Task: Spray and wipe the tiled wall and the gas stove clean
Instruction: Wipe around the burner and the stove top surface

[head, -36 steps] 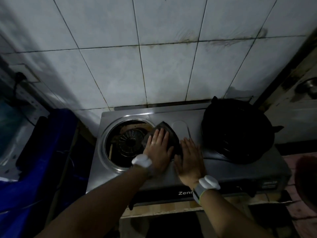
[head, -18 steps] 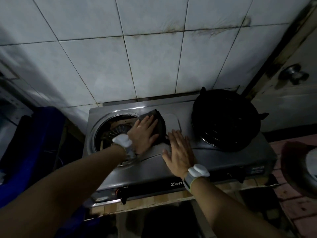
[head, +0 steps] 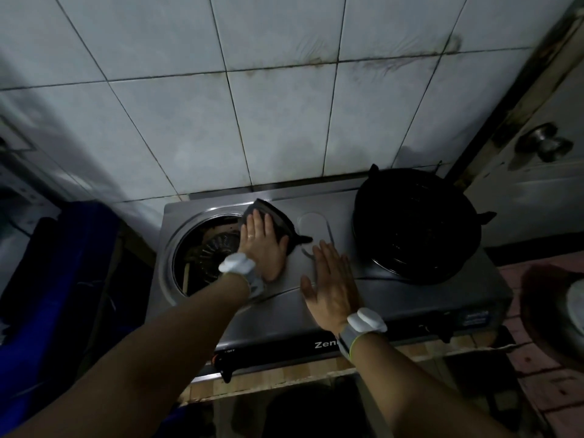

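A steel two-burner gas stove [head: 395, 292] stands against the white tiled wall [head: 284, 121], which has dark streaks along its grout lines. My left hand [head: 264, 245] presses flat, fingers straight, on a dark cloth [head: 279, 219] on the stove top, between the open left burner [head: 211, 254] and the middle. My right hand [head: 331, 286] rests flat on the stove's middle, fingers straight, holding nothing. A black wok [head: 414, 226] covers the right burner.
A blue cloth-covered object [head: 57, 279] stands left of the stove. A pale door with a round metal knob [head: 545, 142] is at the right. A dark round vessel [head: 553, 311] sits at the right edge. The stove rests on a wooden shelf [head: 284, 374].
My left hand has slid the cloth away from me toward the stove's back edge. The right hand stays flat on the stove. The camera has tilted, showing more wall.
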`<state>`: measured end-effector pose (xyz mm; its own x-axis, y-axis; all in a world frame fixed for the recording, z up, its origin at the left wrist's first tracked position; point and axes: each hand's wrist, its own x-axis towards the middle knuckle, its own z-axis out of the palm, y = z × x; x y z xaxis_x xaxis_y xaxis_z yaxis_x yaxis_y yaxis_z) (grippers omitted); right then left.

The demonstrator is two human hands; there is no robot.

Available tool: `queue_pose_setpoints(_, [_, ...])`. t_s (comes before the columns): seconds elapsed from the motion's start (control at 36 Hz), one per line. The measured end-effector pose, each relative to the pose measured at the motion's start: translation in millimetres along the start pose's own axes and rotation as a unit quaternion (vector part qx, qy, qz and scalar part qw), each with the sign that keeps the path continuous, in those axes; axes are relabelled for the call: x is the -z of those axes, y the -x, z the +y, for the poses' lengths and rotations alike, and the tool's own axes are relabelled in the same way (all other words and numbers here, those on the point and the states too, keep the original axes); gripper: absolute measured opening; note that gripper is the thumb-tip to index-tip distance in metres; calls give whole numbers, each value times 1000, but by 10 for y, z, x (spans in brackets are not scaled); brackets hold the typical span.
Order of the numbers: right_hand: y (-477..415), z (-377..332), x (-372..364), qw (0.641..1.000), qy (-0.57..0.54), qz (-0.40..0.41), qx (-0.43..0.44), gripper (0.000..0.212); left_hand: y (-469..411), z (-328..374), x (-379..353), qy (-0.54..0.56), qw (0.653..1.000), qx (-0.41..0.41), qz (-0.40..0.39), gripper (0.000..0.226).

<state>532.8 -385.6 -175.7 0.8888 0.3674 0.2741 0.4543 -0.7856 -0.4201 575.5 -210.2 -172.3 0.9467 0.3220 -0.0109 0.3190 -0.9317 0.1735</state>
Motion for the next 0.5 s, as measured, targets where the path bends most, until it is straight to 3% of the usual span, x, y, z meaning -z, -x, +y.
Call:
queue_pose_setpoints(0.17, [-18,11,18,1000,2,-7,0,65,-450,-25,124,31,998,59,-8,73])
queue_pose_setpoints(0.31, [-40,13,-16,1000,-18,-14,-12,67,120,120,128,73,994,-83,-23,73])
queue_pose_setpoints(0.42, [-44,9,7,999,-33,-9,-11,68,662,-44,100,59,974,-217,11,61])
queue_pose_setpoints(0.5, [-28,-4,46,999,-39,-2,8,62,1022,-264,169,35,970,-237,47,51])
